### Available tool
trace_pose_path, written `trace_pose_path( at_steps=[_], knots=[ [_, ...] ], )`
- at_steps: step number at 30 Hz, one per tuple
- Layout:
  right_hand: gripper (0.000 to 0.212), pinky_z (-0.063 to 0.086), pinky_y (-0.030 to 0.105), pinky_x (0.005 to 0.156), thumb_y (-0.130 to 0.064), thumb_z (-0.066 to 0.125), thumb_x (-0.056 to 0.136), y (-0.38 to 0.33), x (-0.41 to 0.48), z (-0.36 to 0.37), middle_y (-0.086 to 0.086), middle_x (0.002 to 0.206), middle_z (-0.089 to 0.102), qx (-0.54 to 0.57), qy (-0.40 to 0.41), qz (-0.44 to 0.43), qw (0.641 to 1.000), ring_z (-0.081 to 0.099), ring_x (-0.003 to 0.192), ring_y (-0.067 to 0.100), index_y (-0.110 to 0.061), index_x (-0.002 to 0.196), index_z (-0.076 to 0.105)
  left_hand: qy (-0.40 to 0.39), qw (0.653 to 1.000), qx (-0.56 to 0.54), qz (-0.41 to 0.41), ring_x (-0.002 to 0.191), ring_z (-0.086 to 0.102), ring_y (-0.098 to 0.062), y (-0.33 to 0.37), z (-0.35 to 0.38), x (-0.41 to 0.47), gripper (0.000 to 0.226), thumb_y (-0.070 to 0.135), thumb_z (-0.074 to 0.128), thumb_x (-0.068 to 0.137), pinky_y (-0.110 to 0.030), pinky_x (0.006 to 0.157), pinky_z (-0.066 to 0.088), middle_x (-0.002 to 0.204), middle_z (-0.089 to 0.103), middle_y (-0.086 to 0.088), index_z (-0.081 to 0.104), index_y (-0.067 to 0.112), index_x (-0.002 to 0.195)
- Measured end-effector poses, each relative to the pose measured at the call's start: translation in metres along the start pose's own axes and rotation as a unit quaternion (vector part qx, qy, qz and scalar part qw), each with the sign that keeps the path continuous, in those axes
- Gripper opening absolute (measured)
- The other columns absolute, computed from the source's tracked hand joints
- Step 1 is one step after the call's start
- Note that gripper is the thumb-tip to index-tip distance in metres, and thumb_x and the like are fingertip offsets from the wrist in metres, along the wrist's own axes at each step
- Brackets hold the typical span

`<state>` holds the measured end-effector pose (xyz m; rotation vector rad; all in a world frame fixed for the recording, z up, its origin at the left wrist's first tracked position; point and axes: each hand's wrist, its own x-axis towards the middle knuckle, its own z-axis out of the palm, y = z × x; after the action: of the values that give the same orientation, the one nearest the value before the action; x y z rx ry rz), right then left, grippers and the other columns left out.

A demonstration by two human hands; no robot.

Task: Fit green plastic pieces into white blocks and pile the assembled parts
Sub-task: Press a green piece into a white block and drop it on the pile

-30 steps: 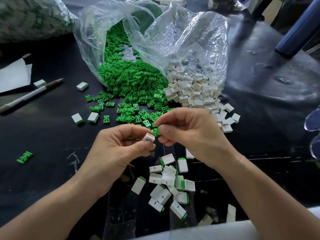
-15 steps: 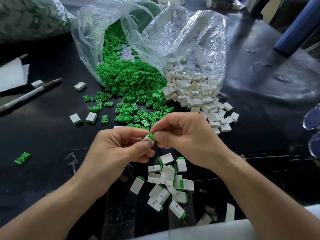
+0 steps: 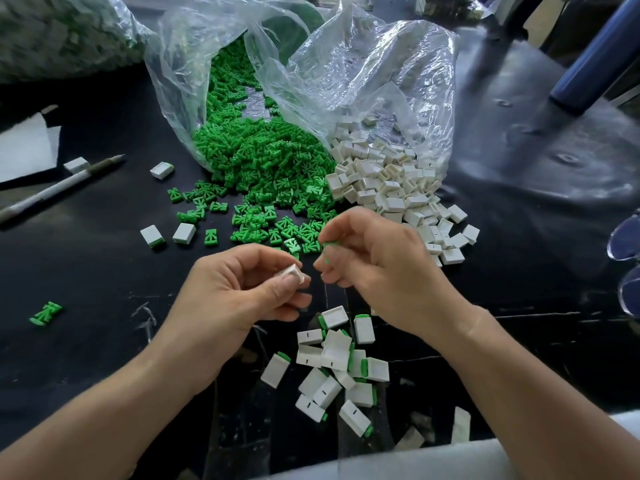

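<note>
Left hand [image 3: 239,289] pinches white block [image 3: 291,272], just beside right hand [image 3: 377,258].

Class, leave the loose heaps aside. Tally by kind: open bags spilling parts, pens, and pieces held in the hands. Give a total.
Open clear bags: 2, the green pieces' bag and the white blocks' bag
Pens: 1
Held pieces: 2, a white block in the left hand, a green piece in the right hand
Total: 5
</note>
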<state>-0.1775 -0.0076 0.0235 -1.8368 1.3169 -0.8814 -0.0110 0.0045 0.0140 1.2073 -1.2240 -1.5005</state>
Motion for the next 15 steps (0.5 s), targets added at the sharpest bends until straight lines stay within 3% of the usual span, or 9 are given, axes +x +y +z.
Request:
trace_pose_path(
  at_steps=[3,5,10,15],
  knots=[
    [0.025,0.051,0.025,0.068,-0.011,0.064,0.085,0.0006,0.0012,0.002,-0.005,0.072,0.064,0.004,-0.007,0.01,1.0,0.06,0.068,0.006,-0.03,0.074,0.052,-0.024,1.0,-0.005,-0.014,0.068,0.071,-0.023,-0.0008,0.002,-0.0011,0.019,0.014,0.062,0.065,-0.022,0.054,0.055,0.079,0.073,-0.014,0.063,0.005,0.081],
    [0.026,0.047,0.02,0.063,-0.011,0.067,0.082,-0.0007,0.0015,0.0051,-0.008,0.067,0.058,0.006,0.002,0.005,1.0,0.054,0.064,0.004,-0.03,0.07,0.054,-0.03,0.999,-0.008,-0.018,0.069,0.071,-0.023,-0.0007,0.0021,-0.0013,0.019,0.014,0.062,0.065,-0.023,0.055,0.056,0.08,0.073,-0.013,0.061,0.004,0.082],
    [0.023,0.053,0.02,0.059,-0.001,0.064,0.082,-0.0017,0.0013,0.0054,-0.003,0.068,0.063,0.159,0.005,0.031,0.987,0.063,0.063,0.011,-0.023,0.075,0.059,-0.031,0.999,0.009,-0.013,0.071,0.071,-0.024,0.0002,0.0012,-0.0014,0.023,0.017,0.063,0.064,-0.022,0.055,0.055,0.08,0.073,-0.012,0.061,0.005,0.084],
    [0.024,0.054,0.022,0.057,-0.002,0.064,0.082,-0.0014,0.0004,0.0062,-0.005,0.066,0.062,0.133,-0.02,0.034,0.99,0.063,0.059,0.008,-0.023,0.074,0.059,-0.027,0.999,0.017,-0.005,0.068,0.071,-0.022,-0.0007,0.0004,-0.0011,0.021,0.017,0.063,0.063,-0.022,0.054,0.055,0.078,0.073,-0.012,0.063,0.007,0.082]
  ],
)
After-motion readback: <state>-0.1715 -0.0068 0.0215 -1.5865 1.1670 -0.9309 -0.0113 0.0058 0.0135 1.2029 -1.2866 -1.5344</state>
